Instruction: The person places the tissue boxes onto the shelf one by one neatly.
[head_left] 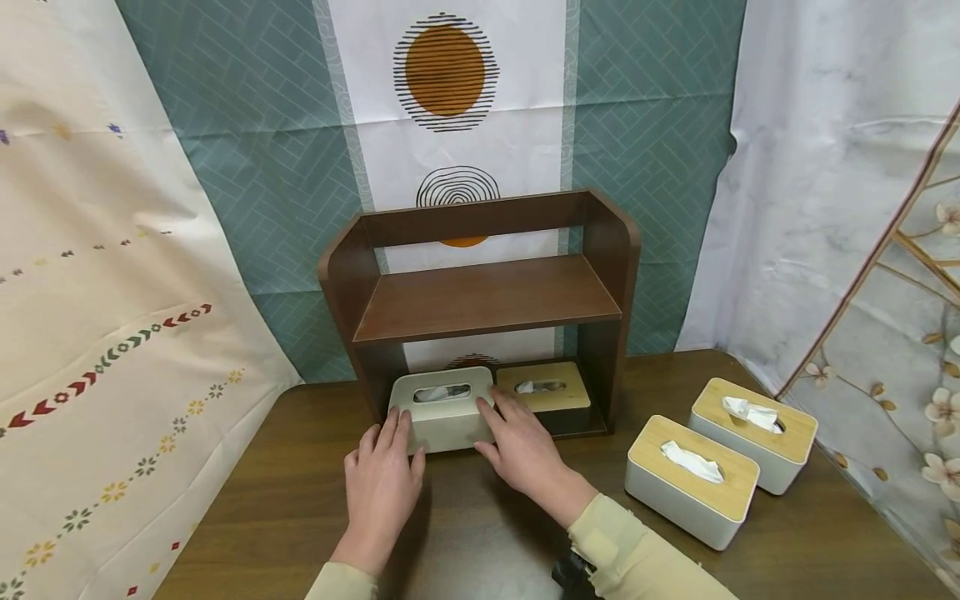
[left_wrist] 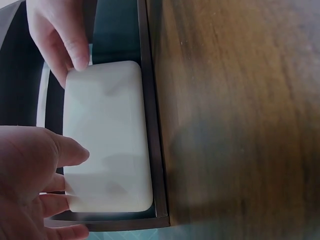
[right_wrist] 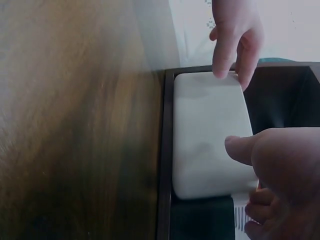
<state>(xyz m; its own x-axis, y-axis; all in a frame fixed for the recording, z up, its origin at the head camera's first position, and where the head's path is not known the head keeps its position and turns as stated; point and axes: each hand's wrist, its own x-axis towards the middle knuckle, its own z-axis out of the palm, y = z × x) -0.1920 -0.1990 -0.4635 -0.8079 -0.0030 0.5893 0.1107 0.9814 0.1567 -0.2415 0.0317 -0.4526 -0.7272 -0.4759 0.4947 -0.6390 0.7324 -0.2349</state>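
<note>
A white tissue box [head_left: 448, 432] sits in the left part of the lower level of a brown wooden shelf [head_left: 487, 296]. My left hand [head_left: 384, 483] touches its left end, the fingers extended toward the top edge. At the right end, my right hand [head_left: 525, 446] rests its fingertips on the top edge, with the thumb low by the front. In the left wrist view, the box's plain front face [left_wrist: 107, 135] lies just behind the shelf's front edge. To its right on the same level stands a dark tissue box [head_left: 558, 396] with a wooden lid.
Two white tissue boxes with wooden lids, a nearer one [head_left: 693, 479] and a farther one [head_left: 753, 429], stand on the brown table [head_left: 285, 500] to the right of the shelf. Patterned cloths [head_left: 277, 167] hang behind and on both sides.
</note>
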